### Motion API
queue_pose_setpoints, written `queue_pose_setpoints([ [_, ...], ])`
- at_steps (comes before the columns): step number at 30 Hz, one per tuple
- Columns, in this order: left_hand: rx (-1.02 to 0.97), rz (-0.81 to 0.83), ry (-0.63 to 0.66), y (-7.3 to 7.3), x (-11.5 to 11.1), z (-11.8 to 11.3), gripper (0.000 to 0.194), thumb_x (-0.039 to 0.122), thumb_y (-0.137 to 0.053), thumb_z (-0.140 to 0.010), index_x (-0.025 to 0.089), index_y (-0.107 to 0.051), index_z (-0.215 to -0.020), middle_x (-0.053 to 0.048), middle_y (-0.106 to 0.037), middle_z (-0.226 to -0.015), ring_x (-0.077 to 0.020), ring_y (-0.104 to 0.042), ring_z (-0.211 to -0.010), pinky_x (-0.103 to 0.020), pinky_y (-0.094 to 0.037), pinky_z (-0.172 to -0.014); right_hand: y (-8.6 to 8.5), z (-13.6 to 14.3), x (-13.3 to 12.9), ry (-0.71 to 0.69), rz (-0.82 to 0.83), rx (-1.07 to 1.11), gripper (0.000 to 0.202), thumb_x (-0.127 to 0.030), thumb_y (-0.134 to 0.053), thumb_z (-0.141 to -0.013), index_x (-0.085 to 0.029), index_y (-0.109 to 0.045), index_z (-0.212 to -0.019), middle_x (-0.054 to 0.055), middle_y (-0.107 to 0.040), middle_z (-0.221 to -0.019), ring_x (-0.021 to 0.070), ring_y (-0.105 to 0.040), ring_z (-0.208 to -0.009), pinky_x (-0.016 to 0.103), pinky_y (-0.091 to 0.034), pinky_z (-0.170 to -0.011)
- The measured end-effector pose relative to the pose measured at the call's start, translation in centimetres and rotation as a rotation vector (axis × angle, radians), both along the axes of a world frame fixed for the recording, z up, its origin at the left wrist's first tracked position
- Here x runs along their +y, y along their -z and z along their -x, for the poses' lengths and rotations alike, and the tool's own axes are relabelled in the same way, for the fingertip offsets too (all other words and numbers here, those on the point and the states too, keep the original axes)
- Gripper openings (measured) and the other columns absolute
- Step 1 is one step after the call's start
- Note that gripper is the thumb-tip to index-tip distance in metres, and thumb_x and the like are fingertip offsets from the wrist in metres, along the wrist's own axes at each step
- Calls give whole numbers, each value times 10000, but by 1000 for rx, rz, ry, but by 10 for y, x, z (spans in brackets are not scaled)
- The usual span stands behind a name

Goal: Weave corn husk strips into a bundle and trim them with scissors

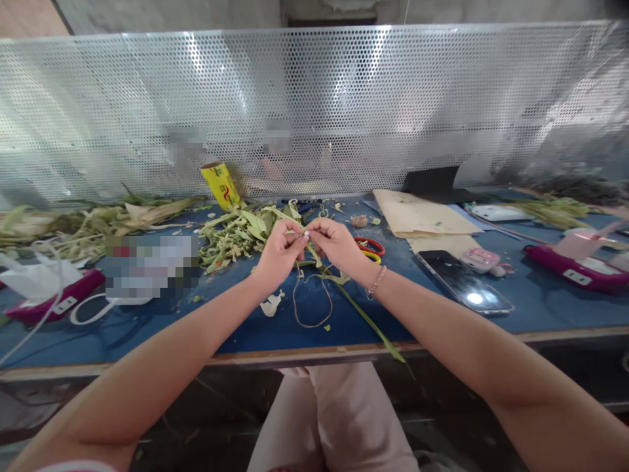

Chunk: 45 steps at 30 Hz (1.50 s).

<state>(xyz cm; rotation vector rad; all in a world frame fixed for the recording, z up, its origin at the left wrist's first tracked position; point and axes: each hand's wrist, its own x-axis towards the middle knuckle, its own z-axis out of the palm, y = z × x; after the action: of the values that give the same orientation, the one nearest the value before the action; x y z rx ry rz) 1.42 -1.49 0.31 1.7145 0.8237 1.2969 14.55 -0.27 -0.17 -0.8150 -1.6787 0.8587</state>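
At the middle of the table my left hand (pixel 281 254) and my right hand (pixel 340 246) meet, the thumb and fingers of each pinched together. Between the fingertips shows a small white piece (pixel 306 234), too small to name. Below the hands, a thin brown string (pixel 313 326) lies in a loop. A long green leaf (pixel 376 326) reaches from under my right hand past the table edge. To the left of my left hand is a heap of green plant pieces (pixel 228 239). Red and yellow scissors handles (pixel 373 248) show beside my right wrist.
A yellow tube (pixel 221 185) leans behind the heap. A phone (pixel 462 282), a pink case (pixel 480 259) and brown paper (pixel 427 216) lie right. Purple power strips (pixel 574 267) stand at both sides, with dry leaves (pixel 147 219) far left. A perforated metal screen (pixel 314 98) closes the back.
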Motion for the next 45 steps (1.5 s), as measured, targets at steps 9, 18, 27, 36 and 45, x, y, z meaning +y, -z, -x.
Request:
queue_pose_setpoints([
  [9,-19,12,60,2,4,2,132,200,-533,-724,202,-409,-771,95,-407,-425,-56,-387,-397,-176,-277,-418,-4,-1,-1,38,56,-1,120,-239,-485,-776,-167,-496,-681,-73,-397,-460,52,-375,-381,184,-314,-388],
  [18,-48,40,-44,0,10,12,83,257,-511,-757,182,-478,-747,61,-436,-459,-65,-399,-436,-198,-312,-458,7,-11,9,-33,-22,54,143,-272,-388,-829,-191,-474,-908,-30,-463,-663,64,-463,-486,217,-436,-485],
  [27,1,59,52,-1,15,15,56,160,-483,-712,161,-519,-755,53,-448,-484,-75,-424,-478,-217,-338,-502,11,-9,7,14,-331,-189,273,-108,-516,-695,-209,-531,-948,47,-466,-975,107,-519,-742,283,-495,-666],
  [36,109,-30,4,-5,9,15,230,125,-506,-684,194,-370,-856,69,-519,-553,-87,-518,-552,-233,-389,-589,17,-7,13,-67,-211,-65,402,-60,-452,-653,-208,-449,-1027,63,-532,-1011,156,-518,-979,294,-477,-757],
  [45,104,28,51,-1,14,16,276,64,-459,-602,195,-351,-820,93,-499,-486,-74,-483,-499,-210,-348,-536,14,-9,9,-83,-221,-103,342,-62,-420,-679,-205,-502,-980,53,-559,-1034,151,-524,-965,317,-443,-808],
])
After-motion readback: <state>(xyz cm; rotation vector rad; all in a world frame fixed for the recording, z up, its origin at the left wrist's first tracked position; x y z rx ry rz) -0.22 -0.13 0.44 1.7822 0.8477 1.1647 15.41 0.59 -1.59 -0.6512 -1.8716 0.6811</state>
